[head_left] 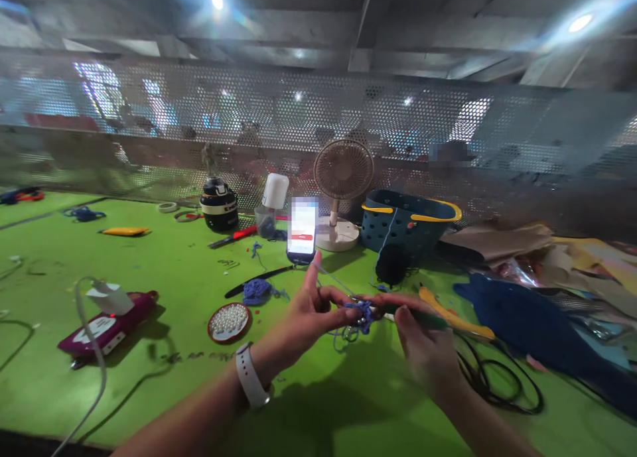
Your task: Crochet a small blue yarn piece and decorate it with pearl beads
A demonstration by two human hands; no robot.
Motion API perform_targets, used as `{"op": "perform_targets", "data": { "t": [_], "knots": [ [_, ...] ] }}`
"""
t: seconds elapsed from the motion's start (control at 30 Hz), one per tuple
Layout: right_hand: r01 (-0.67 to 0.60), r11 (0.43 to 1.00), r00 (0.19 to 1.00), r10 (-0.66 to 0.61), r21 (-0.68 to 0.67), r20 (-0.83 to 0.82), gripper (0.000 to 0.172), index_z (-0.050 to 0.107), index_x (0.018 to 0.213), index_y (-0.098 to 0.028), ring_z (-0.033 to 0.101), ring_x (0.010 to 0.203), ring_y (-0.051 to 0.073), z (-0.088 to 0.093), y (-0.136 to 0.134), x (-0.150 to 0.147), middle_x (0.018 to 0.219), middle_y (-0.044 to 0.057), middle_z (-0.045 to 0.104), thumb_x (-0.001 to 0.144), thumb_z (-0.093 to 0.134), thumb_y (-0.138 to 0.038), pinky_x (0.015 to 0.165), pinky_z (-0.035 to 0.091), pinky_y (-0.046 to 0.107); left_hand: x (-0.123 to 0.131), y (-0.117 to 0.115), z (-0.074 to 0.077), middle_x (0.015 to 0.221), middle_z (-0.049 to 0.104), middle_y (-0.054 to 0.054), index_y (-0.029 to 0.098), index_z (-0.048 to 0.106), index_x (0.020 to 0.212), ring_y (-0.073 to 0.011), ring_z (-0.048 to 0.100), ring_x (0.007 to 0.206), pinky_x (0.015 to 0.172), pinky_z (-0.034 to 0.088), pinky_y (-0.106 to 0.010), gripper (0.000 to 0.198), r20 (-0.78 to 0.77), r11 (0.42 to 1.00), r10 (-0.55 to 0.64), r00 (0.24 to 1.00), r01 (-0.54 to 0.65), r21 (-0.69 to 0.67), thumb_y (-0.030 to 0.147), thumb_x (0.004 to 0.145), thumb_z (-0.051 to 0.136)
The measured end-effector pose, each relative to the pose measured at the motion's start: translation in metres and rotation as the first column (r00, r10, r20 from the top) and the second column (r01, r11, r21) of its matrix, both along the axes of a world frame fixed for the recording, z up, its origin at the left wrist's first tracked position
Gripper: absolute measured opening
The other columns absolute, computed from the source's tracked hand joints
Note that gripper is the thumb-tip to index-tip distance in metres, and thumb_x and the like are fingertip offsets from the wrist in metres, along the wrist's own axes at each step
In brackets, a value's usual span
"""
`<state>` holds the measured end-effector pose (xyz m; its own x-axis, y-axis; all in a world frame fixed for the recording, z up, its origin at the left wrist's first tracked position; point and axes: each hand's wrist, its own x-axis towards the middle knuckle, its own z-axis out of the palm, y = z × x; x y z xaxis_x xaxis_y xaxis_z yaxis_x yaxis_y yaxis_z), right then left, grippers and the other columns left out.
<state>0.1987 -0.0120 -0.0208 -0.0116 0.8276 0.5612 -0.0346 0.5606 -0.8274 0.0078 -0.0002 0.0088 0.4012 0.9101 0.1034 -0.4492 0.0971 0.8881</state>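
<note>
My left hand, with a white watch band on the wrist, pinches a small blue-purple crochet piece. Its index finger points up, and a strand of yarn runs from it down to the piece. Silvery beads show on or beside the work. In my right hand is a crochet hook with a green handle, its tip end at the piece and hidden there. A red-rimmed dish of white beads lies left of my left hand, with another blue-purple crochet piece behind it.
A lit phone stands before a fan. A blue basket with yellow handles and a dark yarn ball are behind my right hand. Black cable and dark blue cloth lie right; a power strip lies left.
</note>
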Motion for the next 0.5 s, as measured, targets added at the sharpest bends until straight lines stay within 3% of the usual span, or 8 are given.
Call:
{"op": "perform_targets", "data": {
  "t": [0.13,0.3,0.5],
  "knots": [
    [-0.077,0.994,0.994,0.071,-0.072,-0.086,0.015,0.075,0.095,-0.031,0.072,0.087,0.024,0.001,0.001,0.004,0.092,0.002,0.078,0.086,0.065,-0.039,0.080,0.056,0.037,-0.006,0.004,-0.001,0.077,0.066,0.001,0.025,-0.011,0.150,-0.0119,0.062,0.071,0.072,0.047,-0.027,0.120,-0.010,0.998,-0.056,0.998,0.056,-0.001,0.005,0.071,0.077],
    [-0.156,0.978,0.986,0.146,-0.136,-0.081,0.020,0.075,0.090,-0.027,0.072,0.077,0.023,0.006,0.001,0.006,0.090,0.004,0.079,0.088,0.061,-0.042,0.070,0.058,0.036,-0.013,0.007,0.004,0.076,0.068,0.000,0.025,-0.012,0.150,-0.0127,0.063,0.070,0.071,0.046,-0.028,0.120,-0.052,0.989,-0.143,0.988,0.145,0.022,0.004,0.072,0.076],
    [-0.076,0.997,0.995,0.077,-0.024,0.061,0.018,0.075,0.097,-0.030,0.071,0.093,0.026,0.004,-0.001,0.002,0.101,0.004,0.077,0.090,0.060,-0.037,0.083,0.057,0.040,-0.014,0.007,0.004,0.076,0.068,0.000,0.027,-0.007,0.151,-0.0129,0.064,0.069,0.069,0.046,-0.028,0.117,-0.033,0.988,-0.146,0.989,0.147,0.038,0.003,0.071,0.076]
  ]
}}
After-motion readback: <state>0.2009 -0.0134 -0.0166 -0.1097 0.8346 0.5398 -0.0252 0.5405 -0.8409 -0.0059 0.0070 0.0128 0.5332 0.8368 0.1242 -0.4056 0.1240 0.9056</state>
